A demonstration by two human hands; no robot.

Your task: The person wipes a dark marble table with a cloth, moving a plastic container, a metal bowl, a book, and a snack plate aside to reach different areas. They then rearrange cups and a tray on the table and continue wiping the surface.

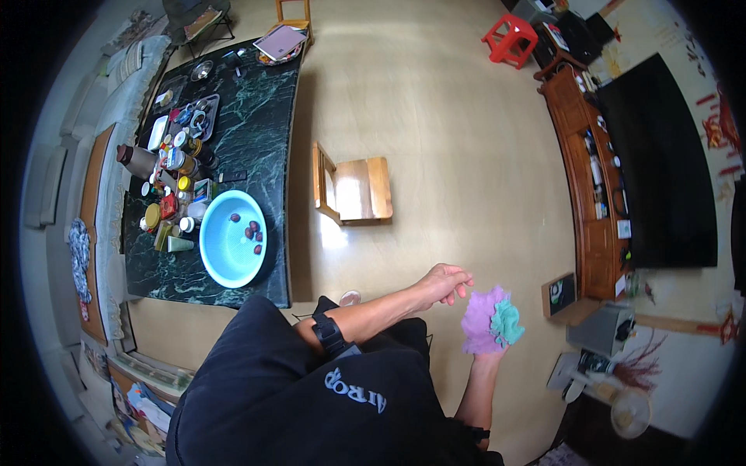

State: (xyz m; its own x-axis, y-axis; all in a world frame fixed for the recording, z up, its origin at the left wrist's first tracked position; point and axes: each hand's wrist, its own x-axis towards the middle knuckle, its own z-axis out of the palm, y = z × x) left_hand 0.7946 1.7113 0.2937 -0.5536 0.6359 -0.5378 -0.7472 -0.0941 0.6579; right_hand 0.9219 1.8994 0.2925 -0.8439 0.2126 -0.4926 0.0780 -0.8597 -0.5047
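My left hand (pixel 442 285) reaches across in front of me. Its fingers are loosely bent and apart, with nothing seen in them. Just beyond its fingertips, a purple cloth (pixel 479 317) and a smaller, crumpled green cloth (pixel 508 324) lie together over my right hand (pixel 505 350). That hand supports both cloths from beneath, and they hide most of its fingers and palm. Both hands are above the pale floor, to the right of the dark marble table.
A light-blue plastic basin (pixel 224 265) containing several dark red round fruits (pixel 249 233) stands on the marble table (pixel 256 131), beside jars and bottles. A wooden chair (pixel 364 186) is on the floor. A red stool (pixel 512 38) and a wooden TV cabinet (pixel 568 128) are at right.
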